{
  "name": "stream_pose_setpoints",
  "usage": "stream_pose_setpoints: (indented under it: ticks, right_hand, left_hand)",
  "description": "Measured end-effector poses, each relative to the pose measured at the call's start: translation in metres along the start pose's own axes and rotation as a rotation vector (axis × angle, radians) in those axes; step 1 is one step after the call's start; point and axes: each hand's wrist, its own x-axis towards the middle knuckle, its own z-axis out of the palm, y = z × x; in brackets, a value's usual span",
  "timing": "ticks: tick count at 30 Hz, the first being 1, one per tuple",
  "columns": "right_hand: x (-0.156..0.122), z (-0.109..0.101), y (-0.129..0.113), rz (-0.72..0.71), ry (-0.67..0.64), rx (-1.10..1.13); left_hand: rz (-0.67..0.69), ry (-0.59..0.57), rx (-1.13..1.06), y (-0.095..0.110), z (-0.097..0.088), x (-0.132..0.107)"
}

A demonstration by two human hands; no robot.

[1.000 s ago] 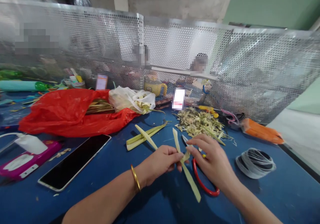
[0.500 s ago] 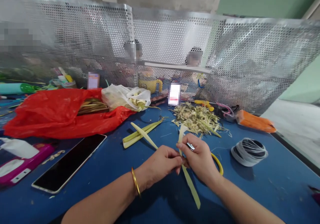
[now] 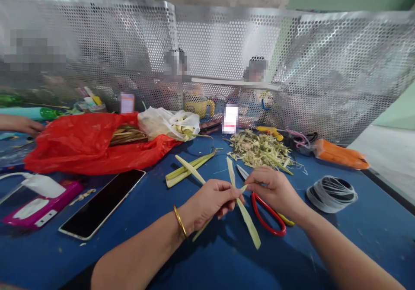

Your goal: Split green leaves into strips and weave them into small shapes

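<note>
Lit screen (image 3: 230, 119) blurred, any writing on it unreadable. Long leaf strip (image 3: 249, 225) held slantwise above the bench (image 3: 372, 238), pinched between thumb and curled fingers of the left hand (image 3: 214, 199), wrist ringed by a gold bangle (image 3: 180, 221). Crossing strip (image 3: 242, 189) nipped at its tip by the right hand (image 3: 272, 186), fingers bent, nearly closed. Red-handled scissors (image 3: 274, 233) seen just beneath the right hand.

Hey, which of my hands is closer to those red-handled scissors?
Right. Your right hand is close by the red-handled scissors, hiding part of them; your left hand is farther away, to their left, pinching a pale strip.
</note>
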Motion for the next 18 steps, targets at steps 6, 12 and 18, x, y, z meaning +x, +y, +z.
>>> stream_pose_setpoints:
  ticks: [6,12,18]
  right_hand:
    - [0.0,0.001,-0.004,-0.144,0.144,-0.397]
    - [-0.007,0.001,-0.025,-0.378,0.029,-0.463]
    - [-0.013,0.032,-0.031,-0.518,-0.139,-0.598]
  left_hand:
    - [-0.017,0.039,-0.15,-0.001,-0.002,0.002]
    - [0.029,0.077,-0.325,0.0,-0.004,0.005]
    - [0.032,0.163,-0.34,-0.004,-0.003,0.01]
